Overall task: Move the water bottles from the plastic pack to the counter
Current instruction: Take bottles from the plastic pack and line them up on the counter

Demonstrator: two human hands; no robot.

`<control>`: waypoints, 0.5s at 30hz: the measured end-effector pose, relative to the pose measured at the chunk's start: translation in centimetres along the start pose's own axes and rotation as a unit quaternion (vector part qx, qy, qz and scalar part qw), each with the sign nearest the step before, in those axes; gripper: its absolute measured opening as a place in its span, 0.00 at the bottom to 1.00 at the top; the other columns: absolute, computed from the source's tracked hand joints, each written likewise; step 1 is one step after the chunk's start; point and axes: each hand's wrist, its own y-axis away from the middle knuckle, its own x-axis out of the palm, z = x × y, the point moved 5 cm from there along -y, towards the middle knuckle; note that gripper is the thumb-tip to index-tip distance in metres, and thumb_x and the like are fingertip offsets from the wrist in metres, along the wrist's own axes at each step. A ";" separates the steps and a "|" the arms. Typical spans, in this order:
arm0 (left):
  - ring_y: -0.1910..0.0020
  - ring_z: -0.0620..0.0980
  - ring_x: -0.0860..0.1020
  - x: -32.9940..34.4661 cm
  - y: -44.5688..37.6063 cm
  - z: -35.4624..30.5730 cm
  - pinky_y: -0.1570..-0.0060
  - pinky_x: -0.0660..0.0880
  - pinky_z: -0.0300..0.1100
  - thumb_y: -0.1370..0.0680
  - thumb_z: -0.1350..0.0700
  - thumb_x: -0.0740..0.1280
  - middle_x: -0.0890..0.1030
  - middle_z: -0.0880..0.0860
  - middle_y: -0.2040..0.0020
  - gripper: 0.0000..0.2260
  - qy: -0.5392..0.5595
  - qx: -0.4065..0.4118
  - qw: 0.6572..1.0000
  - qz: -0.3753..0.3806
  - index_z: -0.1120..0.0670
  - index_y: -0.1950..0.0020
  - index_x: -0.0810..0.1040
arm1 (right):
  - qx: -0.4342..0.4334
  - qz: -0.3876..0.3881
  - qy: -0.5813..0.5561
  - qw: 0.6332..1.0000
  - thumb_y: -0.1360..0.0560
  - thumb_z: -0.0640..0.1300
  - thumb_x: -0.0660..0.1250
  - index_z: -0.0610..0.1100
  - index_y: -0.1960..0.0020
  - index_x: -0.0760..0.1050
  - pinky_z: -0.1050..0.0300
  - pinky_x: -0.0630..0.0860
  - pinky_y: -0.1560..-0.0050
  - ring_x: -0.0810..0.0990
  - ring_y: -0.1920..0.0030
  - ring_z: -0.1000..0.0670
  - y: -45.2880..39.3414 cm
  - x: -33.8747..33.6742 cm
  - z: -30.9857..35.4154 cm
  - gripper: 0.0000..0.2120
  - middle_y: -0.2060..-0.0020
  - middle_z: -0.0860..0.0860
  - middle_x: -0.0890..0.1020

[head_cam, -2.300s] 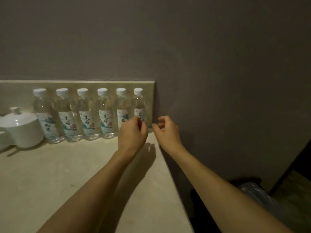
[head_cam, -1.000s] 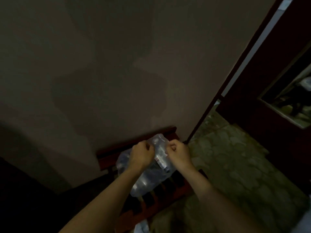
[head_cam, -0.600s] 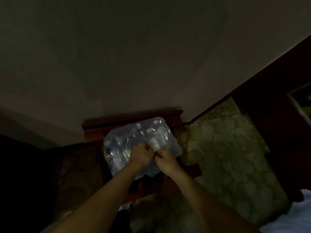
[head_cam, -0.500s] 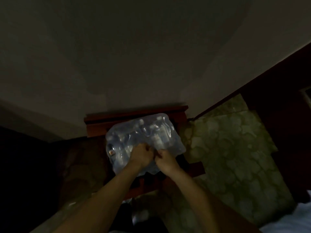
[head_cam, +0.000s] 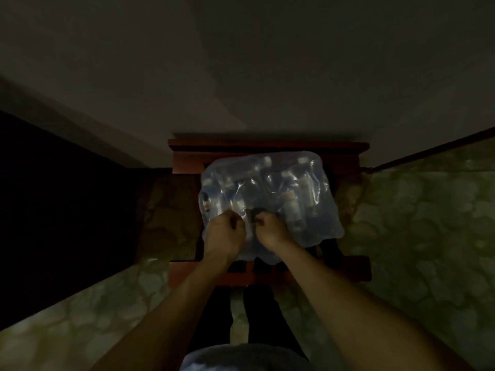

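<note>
While the scene is being viewed from straight above in dim light, the plastic pack of water bottles is being supported on a red-brown wooden rack, at about twelve o'clock from the person's legs. The wrap is being pinched near its six o'clock edge by both hands, set close together. The film is being gripped by the curled fingers of the left hand, at roughly seven o'clock on the pack. Beside it, at six o'clock, more film is being held by the curled fingers of the right hand. A small dark gap in the wrap is being shown between them. The bottles are being kept inside the wrap, with white caps toward the wall. Mottled green floor is being seen at three o'clock.
</note>
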 end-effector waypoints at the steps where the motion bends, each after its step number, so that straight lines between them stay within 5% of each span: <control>1: 0.59 0.48 0.79 0.1 -0.1 0.4 0.64 0.73 0.34 0.20 0.60 0.62 0.84 0.57 0.53 0.09 0.002 -0.004 1.000 -0.010 0.60 0.47 0.81 | -0.004 -0.002 0.006 1.000 0.21 0.41 0.60 0.39 0.52 0.78 0.54 0.73 0.55 0.78 0.53 0.45 -0.6 0.3 0.0 0.08 0.53 0.43 0.80; 5: 0.57 0.52 0.82 0.2 -0.3 2.0 0.56 0.81 0.45 0.20 0.62 0.62 0.84 0.58 0.53 0.08 0.031 -0.020 0.998 -0.041 0.61 0.48 0.81 | 0.003 -0.017 0.010 1.000 0.20 0.44 0.62 0.39 0.42 0.78 0.55 0.75 0.48 0.79 0.46 0.44 -3.3 2.1 -0.2 0.12 0.45 0.42 0.82; 7: 0.57 0.53 0.83 0.4 -0.5 2.3 0.55 0.81 0.46 0.20 0.62 0.62 0.84 0.57 0.54 0.08 0.037 -0.016 0.998 -0.049 0.60 0.49 0.81 | 0.041 -0.008 -0.039 0.998 0.20 0.42 0.61 0.35 0.36 0.74 0.49 0.71 0.37 0.75 0.37 0.39 -4.3 3.1 -0.6 0.16 0.39 0.38 0.78; 9: 0.56 0.52 0.83 0.6 -0.8 2.4 0.55 0.81 0.45 0.20 0.62 0.62 0.84 0.56 0.54 0.08 0.039 -0.009 0.998 -0.051 0.60 0.50 0.81 | 0.074 0.032 -0.041 0.996 0.19 0.45 0.60 0.37 0.30 0.67 0.52 0.67 0.37 0.72 0.33 0.39 -5.1 4.6 -1.1 0.21 0.34 0.39 0.73; 12: 0.57 0.50 0.83 1.0 -1.1 2.7 0.58 0.80 0.42 0.20 0.60 0.62 0.84 0.54 0.54 0.08 0.042 0.002 0.998 -0.055 0.59 0.50 0.81 | 0.103 0.095 -0.002 0.990 0.18 0.50 0.56 0.39 0.30 0.66 0.50 0.71 0.40 0.75 0.42 0.42 -5.6 6.9 -1.9 0.21 0.35 0.39 0.74; 15: 0.58 0.48 0.82 1.2 -1.5 3.2 0.59 0.79 0.38 0.19 0.60 0.62 0.82 0.52 0.54 0.07 0.051 -0.002 0.998 -0.047 0.57 0.49 0.79 | 0.109 0.077 0.021 0.991 0.18 0.50 0.57 0.40 0.32 0.67 0.48 0.73 0.41 0.76 0.44 0.42 -6.1 7.2 -2.5 0.20 0.37 0.38 0.75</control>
